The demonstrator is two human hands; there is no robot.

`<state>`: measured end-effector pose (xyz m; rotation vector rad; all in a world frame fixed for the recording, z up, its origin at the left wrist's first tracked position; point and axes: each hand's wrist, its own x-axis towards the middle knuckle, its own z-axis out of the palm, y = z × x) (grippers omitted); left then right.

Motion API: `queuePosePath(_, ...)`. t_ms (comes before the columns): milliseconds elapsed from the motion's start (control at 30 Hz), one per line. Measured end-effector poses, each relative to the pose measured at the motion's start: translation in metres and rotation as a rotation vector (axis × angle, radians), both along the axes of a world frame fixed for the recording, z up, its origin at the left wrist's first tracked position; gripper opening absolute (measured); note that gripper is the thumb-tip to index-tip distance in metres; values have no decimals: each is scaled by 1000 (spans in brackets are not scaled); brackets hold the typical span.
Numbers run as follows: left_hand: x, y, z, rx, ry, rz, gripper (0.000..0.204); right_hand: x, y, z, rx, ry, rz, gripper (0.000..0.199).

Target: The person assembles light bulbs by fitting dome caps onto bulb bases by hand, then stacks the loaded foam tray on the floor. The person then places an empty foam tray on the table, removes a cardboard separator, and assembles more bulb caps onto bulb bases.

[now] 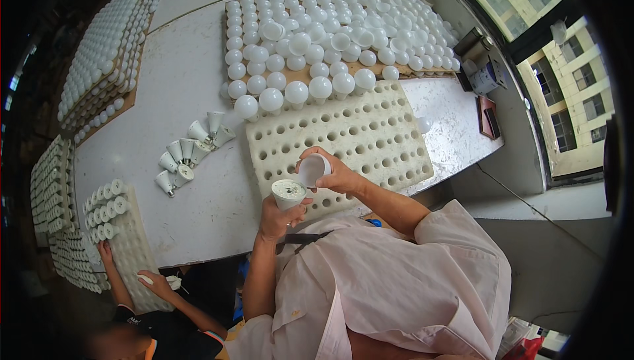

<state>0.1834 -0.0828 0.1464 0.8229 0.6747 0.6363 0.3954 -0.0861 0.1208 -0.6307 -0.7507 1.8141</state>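
gripping a bulb base [288, 194] in closed fingers, the left hand [281, 218] met the right hand [337, 176], whose fingers pinched a white dome [313, 169] above the foam tray [343, 142] on the tabletop [191, 96].

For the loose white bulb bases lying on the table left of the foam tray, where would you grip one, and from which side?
Probably around the wide rim end, coming from above. The bulb bases lie tipped on their sides in a loose cluster on the table, narrow screw ends pointing various ways. The flared cone is the broadest part; the left hand holds a similar base around its body.
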Motion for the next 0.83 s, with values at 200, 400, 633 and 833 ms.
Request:
queuePosePath(200, -20, 13, 8, 113, 338, -231, 38, 5, -2, 45, 383, -897, 257, 75)
queuePosePath(400, -17, 10, 16, 252, 472, -305, 40, -8, -7, 63, 686, -1197, 398, 85)
queuePosePath(633, -20, 5, 13, 231, 504, -343, 39, -15, -10, 51, 677, -1217, 424, 80)
queuePosePath(833, -15, 5, 17, 214, 494, -321, 37, -17, -12, 47, 746, -1204, 372, 72)
